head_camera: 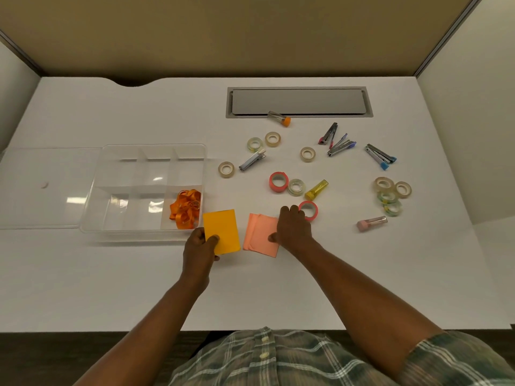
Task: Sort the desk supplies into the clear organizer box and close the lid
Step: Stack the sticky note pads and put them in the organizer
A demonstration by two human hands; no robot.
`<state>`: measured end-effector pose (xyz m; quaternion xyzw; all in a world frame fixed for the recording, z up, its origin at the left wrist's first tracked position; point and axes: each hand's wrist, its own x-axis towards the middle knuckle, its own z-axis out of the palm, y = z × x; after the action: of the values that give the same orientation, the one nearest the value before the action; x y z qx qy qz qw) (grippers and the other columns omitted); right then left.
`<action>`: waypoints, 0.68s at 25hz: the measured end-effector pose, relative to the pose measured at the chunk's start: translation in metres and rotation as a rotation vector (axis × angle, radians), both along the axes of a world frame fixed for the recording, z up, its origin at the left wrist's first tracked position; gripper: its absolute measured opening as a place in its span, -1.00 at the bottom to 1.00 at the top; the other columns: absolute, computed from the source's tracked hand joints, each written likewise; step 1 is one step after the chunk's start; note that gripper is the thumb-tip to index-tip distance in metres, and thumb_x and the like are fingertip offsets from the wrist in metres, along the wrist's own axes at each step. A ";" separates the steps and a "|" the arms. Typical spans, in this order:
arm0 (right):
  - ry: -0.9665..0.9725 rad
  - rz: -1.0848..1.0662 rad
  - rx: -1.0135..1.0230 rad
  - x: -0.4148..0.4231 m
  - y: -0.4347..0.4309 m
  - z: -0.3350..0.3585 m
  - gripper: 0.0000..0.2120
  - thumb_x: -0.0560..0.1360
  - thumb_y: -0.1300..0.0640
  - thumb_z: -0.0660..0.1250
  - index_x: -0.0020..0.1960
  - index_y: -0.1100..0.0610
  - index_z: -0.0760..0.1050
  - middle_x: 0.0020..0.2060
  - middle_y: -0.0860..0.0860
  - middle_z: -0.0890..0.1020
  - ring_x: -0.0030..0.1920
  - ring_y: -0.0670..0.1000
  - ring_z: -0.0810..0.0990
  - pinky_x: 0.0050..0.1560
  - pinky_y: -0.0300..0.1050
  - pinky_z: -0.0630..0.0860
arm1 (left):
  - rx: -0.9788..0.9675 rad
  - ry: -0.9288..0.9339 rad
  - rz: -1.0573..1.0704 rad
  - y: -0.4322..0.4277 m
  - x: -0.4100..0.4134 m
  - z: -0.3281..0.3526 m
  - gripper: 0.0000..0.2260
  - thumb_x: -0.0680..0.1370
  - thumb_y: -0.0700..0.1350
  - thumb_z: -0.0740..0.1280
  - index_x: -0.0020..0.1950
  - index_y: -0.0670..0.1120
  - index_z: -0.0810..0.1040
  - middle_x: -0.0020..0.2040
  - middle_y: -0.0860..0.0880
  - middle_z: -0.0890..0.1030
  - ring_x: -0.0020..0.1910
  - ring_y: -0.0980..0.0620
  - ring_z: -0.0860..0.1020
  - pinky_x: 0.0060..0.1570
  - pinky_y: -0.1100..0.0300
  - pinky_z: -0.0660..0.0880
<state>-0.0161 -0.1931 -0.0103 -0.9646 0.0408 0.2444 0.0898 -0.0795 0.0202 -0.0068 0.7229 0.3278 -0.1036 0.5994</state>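
Observation:
The clear organizer box (145,151) sits at the left of the desk, with orange ribbon (186,208) in its near-right compartment. Its clear lid (47,188) lies flat to the left of it. My left hand (198,250) pinches an orange sticky-note pad (223,229) just off the box's near-right corner. My right hand (292,228) grips the right edge of a pink sticky-note stack (259,236) lying on the desk. Tape rolls (279,181), small staplers (252,160) and capped tubes (316,190) are scattered to the right.
A grey cable hatch (298,101) is set into the desk at the back. Partition walls enclose the desk at the back and right. A cluster of clear tape rolls (390,195) and a pink-capped tube (372,223) lie at the far right.

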 end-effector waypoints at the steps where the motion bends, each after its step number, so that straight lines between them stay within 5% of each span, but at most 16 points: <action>1: 0.008 0.002 0.004 0.002 0.000 0.000 -0.25 0.33 -0.13 0.58 0.31 0.20 0.33 0.23 0.15 0.46 0.23 0.14 0.48 0.13 -0.01 0.48 | 0.000 0.004 -0.004 0.001 0.000 0.000 -0.84 0.63 -0.12 0.28 0.19 0.05 0.42 0.10 0.01 0.52 -0.07 0.10 0.53 -0.25 0.16 0.54; 7: 0.003 -0.035 0.188 0.005 -0.005 0.002 -0.49 0.44 0.07 0.50 0.27 0.17 0.35 0.10 0.14 0.63 0.13 0.17 0.61 0.04 0.03 0.52 | -0.022 0.024 -0.025 0.001 -0.001 0.002 -0.84 0.63 -0.11 0.28 0.19 0.04 0.43 0.10 0.01 0.54 -0.05 0.08 0.54 -0.24 0.15 0.55; 12: -0.134 -0.139 0.445 0.004 -0.011 0.021 -0.81 0.54 0.04 0.38 0.07 0.14 0.60 -0.11 0.06 0.66 -0.04 0.10 0.61 -0.13 -0.09 0.43 | -0.109 -0.002 -0.083 0.001 0.005 0.010 -0.95 0.63 -0.07 0.28 0.05 0.07 0.51 0.00 0.11 0.60 -0.03 0.06 0.58 -0.23 0.20 0.54; 15: 0.046 -0.264 0.813 0.002 -0.007 0.037 -0.84 0.57 0.06 0.36 0.04 0.13 0.63 -0.15 0.05 0.69 -0.13 0.01 0.66 -0.13 0.01 0.59 | -0.091 -0.062 -0.161 -0.008 0.010 0.014 -0.95 0.63 -0.03 0.28 -0.01 0.10 0.52 -0.01 0.11 0.61 0.00 0.10 0.56 -0.14 0.22 0.47; 17: 0.223 -0.230 0.920 0.004 -0.001 0.044 -0.85 0.58 0.05 0.35 0.06 0.09 0.63 -0.12 0.01 0.71 -0.16 -0.08 0.67 -0.17 -0.12 0.60 | -0.067 -0.086 -0.201 -0.013 0.014 0.016 -0.97 0.63 0.00 0.27 0.05 0.14 0.46 0.03 0.17 0.57 0.01 0.17 0.54 -0.11 0.24 0.46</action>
<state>-0.0125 -0.1938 0.0338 -0.7821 0.0445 0.3275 0.5283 -0.0657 0.0067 0.0092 0.7355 0.2241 -0.1428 0.6232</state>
